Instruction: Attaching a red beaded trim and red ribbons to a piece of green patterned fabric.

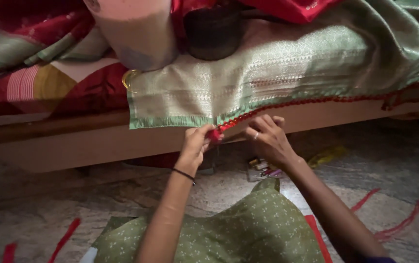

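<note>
My left hand [197,141] pinches the red tassel thread [215,134] at the green silk cloth's [248,83] edge, draped off the bed [73,141] for reach; my right hand [267,136] curls shut alongside, steadying the trim.

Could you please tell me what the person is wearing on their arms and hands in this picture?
Both forearms are bare. The left hand has a thin black band around its wrist. The right hand wears a small pale ring on one finger, and a dark sleeve edge shows high on that arm at the frame's bottom.
</note>
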